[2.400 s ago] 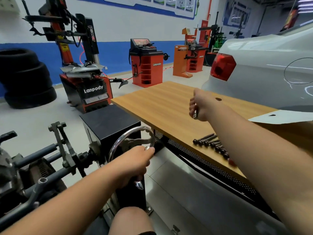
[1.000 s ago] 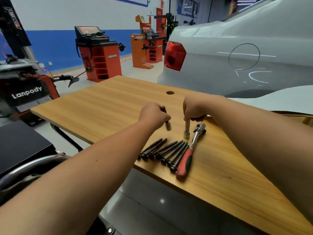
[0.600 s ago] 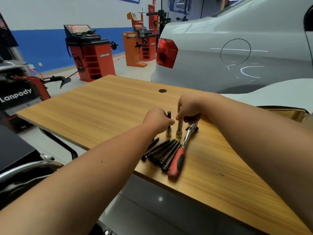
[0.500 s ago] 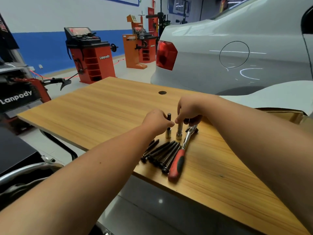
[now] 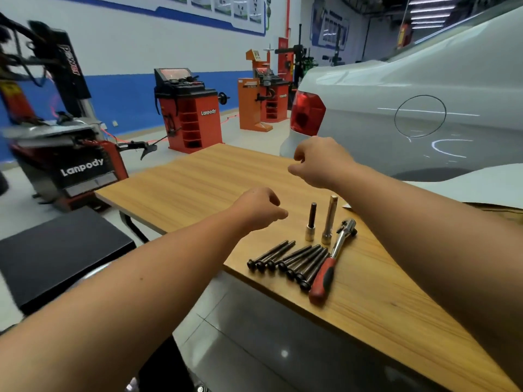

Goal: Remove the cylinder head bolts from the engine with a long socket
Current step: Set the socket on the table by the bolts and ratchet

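The tall silver steel socket, standing upright near the wooden table's front edge, is judged rigid, smooth and easily toppled. It is best pinched at mid-shaft. Both the left hand and the right hand are loosely curled and nothing is held.

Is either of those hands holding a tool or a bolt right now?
Nothing is held. The left hand and right hand hover loosely curled above the table.

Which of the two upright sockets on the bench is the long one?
The all-silver socket, standing right beside the ratchet head. It rises taller than its neighbour to the left, the short socket, which has a dark bit sticking up from a chrome base.
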Tool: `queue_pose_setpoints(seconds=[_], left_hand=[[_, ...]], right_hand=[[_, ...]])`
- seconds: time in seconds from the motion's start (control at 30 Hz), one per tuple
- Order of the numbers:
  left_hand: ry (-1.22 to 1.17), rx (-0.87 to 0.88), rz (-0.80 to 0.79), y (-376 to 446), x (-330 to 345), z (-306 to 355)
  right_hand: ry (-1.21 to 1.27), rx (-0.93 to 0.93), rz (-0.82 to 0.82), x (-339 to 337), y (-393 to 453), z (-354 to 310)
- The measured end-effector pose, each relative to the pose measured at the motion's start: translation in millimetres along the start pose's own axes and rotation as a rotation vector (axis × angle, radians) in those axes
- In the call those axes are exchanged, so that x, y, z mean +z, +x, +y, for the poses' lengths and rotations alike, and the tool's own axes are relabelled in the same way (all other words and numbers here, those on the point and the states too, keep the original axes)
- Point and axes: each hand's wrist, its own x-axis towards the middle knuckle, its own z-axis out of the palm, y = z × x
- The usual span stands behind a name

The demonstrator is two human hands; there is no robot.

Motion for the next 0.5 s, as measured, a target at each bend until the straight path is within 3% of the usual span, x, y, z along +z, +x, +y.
queue_pose_setpoints(seconds=[0.1,0.2,0.37,0.5], left_hand=[[0.021,-0.010,0.097,-37,-59,-13],[0.065,-0.016,0.262,-89,-134,-32],[0.164,-0.126,0.565,-216,-260,-81],[0.201,-0.321,0.789,-337,-340,-131]], right_hand=[[0.337,-0.157,0.159,1,-5,-79],[0.572,-0.273,0.167,3,-20,-168],[0.777,-0.441,-0.010,25,-58,-307],[0.857,-0.499,-0.268,48,-101,-403]])
